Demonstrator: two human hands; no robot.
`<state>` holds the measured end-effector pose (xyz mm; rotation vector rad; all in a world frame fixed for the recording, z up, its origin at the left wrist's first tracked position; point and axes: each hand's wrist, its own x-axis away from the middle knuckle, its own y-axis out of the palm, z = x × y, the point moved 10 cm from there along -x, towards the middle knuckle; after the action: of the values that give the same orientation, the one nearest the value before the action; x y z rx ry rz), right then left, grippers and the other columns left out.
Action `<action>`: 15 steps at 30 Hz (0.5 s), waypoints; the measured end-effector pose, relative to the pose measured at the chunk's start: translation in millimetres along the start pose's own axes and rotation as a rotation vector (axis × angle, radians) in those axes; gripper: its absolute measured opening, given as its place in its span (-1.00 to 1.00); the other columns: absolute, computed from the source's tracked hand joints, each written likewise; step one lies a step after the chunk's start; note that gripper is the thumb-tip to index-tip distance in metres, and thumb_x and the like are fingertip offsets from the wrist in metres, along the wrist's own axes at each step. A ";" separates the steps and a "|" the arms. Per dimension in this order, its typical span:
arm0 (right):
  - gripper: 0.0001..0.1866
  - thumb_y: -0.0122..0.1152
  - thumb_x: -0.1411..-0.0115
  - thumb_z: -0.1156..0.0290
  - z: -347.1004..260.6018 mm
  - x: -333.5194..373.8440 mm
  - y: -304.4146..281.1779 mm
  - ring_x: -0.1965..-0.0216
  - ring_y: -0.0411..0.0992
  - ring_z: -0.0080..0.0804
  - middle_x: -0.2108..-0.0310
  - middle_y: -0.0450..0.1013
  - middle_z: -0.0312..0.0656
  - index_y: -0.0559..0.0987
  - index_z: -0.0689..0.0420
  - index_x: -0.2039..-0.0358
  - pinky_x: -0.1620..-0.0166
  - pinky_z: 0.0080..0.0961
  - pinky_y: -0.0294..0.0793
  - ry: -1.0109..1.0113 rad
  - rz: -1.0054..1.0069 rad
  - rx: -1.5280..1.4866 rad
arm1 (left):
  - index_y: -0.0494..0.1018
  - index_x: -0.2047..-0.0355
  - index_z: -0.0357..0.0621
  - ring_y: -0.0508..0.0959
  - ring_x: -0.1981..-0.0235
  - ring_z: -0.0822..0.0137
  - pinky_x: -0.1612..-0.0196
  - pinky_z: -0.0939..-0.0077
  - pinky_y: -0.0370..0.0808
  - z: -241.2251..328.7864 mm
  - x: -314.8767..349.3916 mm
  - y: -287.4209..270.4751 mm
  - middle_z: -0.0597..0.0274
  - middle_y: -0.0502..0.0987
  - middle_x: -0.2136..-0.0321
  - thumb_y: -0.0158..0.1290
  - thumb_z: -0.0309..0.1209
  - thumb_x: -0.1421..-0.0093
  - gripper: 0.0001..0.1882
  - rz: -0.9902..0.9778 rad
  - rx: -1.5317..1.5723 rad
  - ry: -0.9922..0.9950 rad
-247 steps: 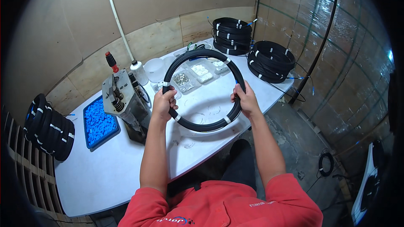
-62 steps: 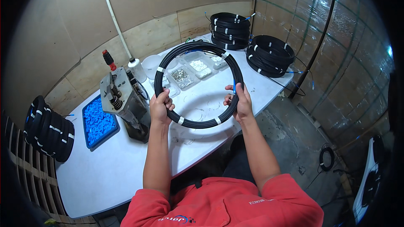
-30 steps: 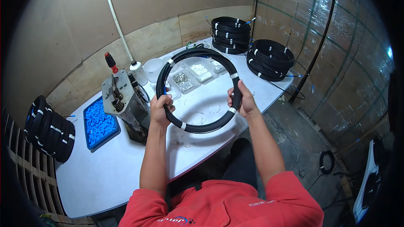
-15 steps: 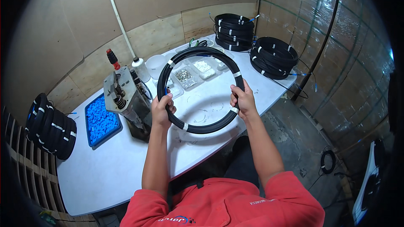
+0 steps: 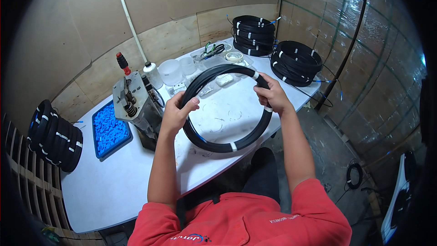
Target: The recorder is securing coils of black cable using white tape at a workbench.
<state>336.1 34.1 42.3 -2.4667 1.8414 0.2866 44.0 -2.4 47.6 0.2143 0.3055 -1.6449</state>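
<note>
A coil of black cable point(image 5: 213, 147), bound with white tape bands, is held up over the white table. My left hand point(image 5: 176, 110) grips its left side, thumb over the inner edge. On the upper right side, my right hand point(image 5: 273, 93) is closed round the coil near two of the bands. A short blue piece shows on the coil's lower left inside. Behind the coil, clear trays of small parts point(image 5: 224, 80) are partly hidden.
On the table point(image 5: 104, 191) stand a metal hand press point(image 5: 136, 105) with a red-topped screwdriver, a blue tray of blue clips point(image 5: 108, 130), a white bottle point(image 5: 151, 74) and tubs. Stacked cable coils point(image 5: 253, 36) fill the far right, more coils point(image 5: 57, 139) the left edge. Another coil lies on the floor.
The coil has turned and tilted in my hands, its top coming lower and nearer. My right hand has moved up and right; a tape roll behind shows more fully.
</note>
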 end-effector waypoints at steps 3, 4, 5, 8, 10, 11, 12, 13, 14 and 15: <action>-0.47 0.29 -0.16 0.49 -27.0 -3.2 15.6 0.68 0.19 -0.69 0.60 0.29 -0.44 0.45 0.06 -0.17 0.61 -0.68 0.17 0.015 -0.095 0.183 | 0.49 0.20 -0.27 0.51 0.47 0.49 0.33 0.58 0.46 14.0 -7.1 16.1 0.29 0.54 0.48 0.30 -0.15 -0.10 -0.55 -0.083 -0.127 -0.026; -0.48 0.30 -0.16 0.47 -31.3 -4.6 25.4 0.66 0.20 -0.69 0.59 0.30 -0.44 0.46 0.05 -0.16 0.61 -0.68 0.17 0.034 -0.166 0.271 | 0.47 0.22 -0.26 0.46 0.56 0.52 0.47 0.62 0.40 15.8 -7.7 20.1 0.36 0.46 0.57 0.34 -0.14 -0.06 -0.52 -0.096 -0.130 -0.036; -0.48 0.30 -0.16 0.47 -37.3 -7.8 27.7 0.66 0.20 -0.69 0.59 0.30 -0.44 0.46 0.05 -0.16 0.61 -0.68 0.17 0.030 -0.169 0.271 | 0.47 0.22 -0.26 0.46 0.56 0.52 0.47 0.62 0.40 18.5 -6.4 20.4 0.36 0.46 0.57 0.34 -0.14 -0.06 -0.52 -0.093 -0.133 -0.033; -0.48 0.29 -0.16 0.50 -47.6 -13.0 38.8 0.67 0.20 -0.72 0.55 0.33 -0.44 0.46 0.05 -0.16 0.63 -0.70 0.15 0.038 -0.246 0.399 | 0.47 0.23 -0.26 0.27 0.73 0.58 0.67 0.62 0.19 3.3 -4.1 20.9 0.45 0.31 0.69 0.33 -0.33 0.00 -0.61 -0.070 -0.064 -0.132; -0.49 0.31 -0.17 0.44 -54.7 -16.1 41.2 0.65 0.23 -0.71 0.54 0.36 -0.42 0.47 0.07 -0.15 0.60 -0.69 0.19 0.012 -0.269 0.451 | 0.47 0.24 -0.26 0.27 0.74 0.59 0.67 0.62 0.18 -3.2 -1.3 18.7 0.45 0.32 0.68 0.30 -0.40 0.02 -0.65 -0.042 -0.013 -0.134; -0.50 0.33 -0.18 0.38 -56.6 -16.8 43.4 0.63 0.27 -0.70 0.52 0.38 -0.40 0.47 0.08 -0.14 0.58 -0.69 0.23 -0.010 -0.294 0.502 | 0.47 0.24 -0.26 0.26 0.74 0.59 0.68 0.63 0.17 -4.8 1.1 16.1 0.44 0.32 0.68 0.26 -0.48 0.03 -0.68 -0.011 0.038 -0.139; -0.50 0.33 -0.18 0.38 -53.3 -18.9 41.2 0.63 0.27 -0.70 0.52 0.38 -0.40 0.47 0.08 -0.14 0.58 -0.69 0.23 -0.012 -0.294 0.501 | 0.46 0.29 -0.26 0.28 0.75 0.58 0.68 0.63 0.17 -4.2 3.9 15.2 0.44 0.32 0.68 0.19 -0.55 0.05 -0.73 0.016 0.097 -0.126; -0.49 0.30 -0.21 0.23 -53.2 -21.4 33.0 0.59 0.32 -0.66 0.49 0.41 -0.35 0.47 0.10 -0.14 0.53 -0.67 0.30 -0.050 -0.258 0.409 | 0.46 0.29 -0.26 0.28 0.75 0.58 0.68 0.63 0.17 -6.2 4.9 16.6 0.44 0.32 0.68 0.19 -0.55 0.05 -0.73 0.012 0.099 -0.123; -0.45 0.27 -0.24 0.08 -53.5 -23.6 26.3 0.55 0.37 -0.62 0.46 0.44 -0.30 0.47 0.13 -0.13 0.48 -0.65 0.37 -0.088 -0.225 0.316 | 0.45 0.32 -0.26 0.29 0.75 0.58 0.69 0.62 0.18 -11.4 5.8 12.6 0.44 0.32 0.68 0.18 -0.57 0.05 -0.76 0.042 0.182 -0.129; -0.45 0.27 -0.24 0.08 -48.1 -21.8 21.9 0.55 0.37 -0.62 0.46 0.44 -0.30 0.47 0.13 -0.13 0.48 -0.65 0.37 -0.089 -0.223 0.319 | 0.43 0.35 -0.25 0.30 0.75 0.57 0.69 0.62 0.18 -16.5 6.2 8.8 0.44 0.31 0.68 0.17 -0.58 0.04 -0.78 0.073 0.266 -0.135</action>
<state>314.9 41.2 95.0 -2.3630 1.4321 0.0823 51.5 -3.6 29.4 0.3092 -0.0243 -1.6163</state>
